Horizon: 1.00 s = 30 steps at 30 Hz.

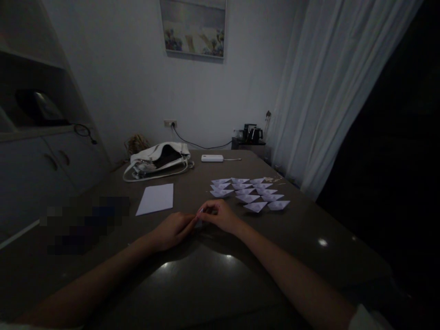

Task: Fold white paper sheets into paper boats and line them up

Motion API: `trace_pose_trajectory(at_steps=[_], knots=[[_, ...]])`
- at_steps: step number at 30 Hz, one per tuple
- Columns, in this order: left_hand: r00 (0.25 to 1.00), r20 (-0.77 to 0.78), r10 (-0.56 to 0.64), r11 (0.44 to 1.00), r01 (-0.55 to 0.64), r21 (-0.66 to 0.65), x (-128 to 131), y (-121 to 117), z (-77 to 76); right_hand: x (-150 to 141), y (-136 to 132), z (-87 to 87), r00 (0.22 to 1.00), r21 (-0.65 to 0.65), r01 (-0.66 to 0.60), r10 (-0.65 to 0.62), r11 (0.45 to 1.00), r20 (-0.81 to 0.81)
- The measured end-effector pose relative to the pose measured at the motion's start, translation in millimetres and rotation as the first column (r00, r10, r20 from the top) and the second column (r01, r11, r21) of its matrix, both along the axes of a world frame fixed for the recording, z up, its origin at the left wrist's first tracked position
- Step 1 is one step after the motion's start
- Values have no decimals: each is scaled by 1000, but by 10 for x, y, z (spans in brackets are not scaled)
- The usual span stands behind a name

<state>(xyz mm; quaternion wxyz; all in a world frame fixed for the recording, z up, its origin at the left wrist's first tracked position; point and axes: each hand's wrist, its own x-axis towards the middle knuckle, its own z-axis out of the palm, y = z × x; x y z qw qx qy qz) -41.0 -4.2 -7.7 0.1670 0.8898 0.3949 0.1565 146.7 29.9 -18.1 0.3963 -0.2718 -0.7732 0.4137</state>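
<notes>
Over the middle of the table, my left hand and my right hand meet at the fingertips. Pinched between them is a small piece of folded white paper, mostly hidden by the fingers. My right thumb and index finger curve round its upper part, while my left fingers press against its left side. Several white paper boats stand in rough rows beyond my right hand. A sheet or stack of white paper lies flat beyond my left hand.
A white handbag sits open at the table's far left. Near the far edge lies a white power bank with a short cable. Small scraps are beside the boats. A dark kettle stands behind, near the curtain.
</notes>
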Motion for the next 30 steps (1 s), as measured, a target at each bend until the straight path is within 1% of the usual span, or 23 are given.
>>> trace_pose_trajectory(at_steps=[3,9,18,23,26,30], knots=[[1000,-8,-5,1000,5,8,-3,-2,-1,9,-14,19,1000,38,23,-24,999,12],[1000,-4,-17,1000,17,8,8,-13,15,13,-24,32,1000,56,12,-13,998,14],[1000,7,-10,1000,9,6,20,-25,35,-8,-41,28,1000,22,12,-13,1000,22],[1000,16,-18,1000,18,5,8,-19,21,-7,-34,7,999,29,31,-31,999,29],[999,21,-29,1000,29,3,2,-9,6,-6,-31,-1,999,34,21,-22,999,28],[1000,19,-18,1000,18,19,0,-2,4,-18,-10,-21,1000,15,23,-23,1000,6]])
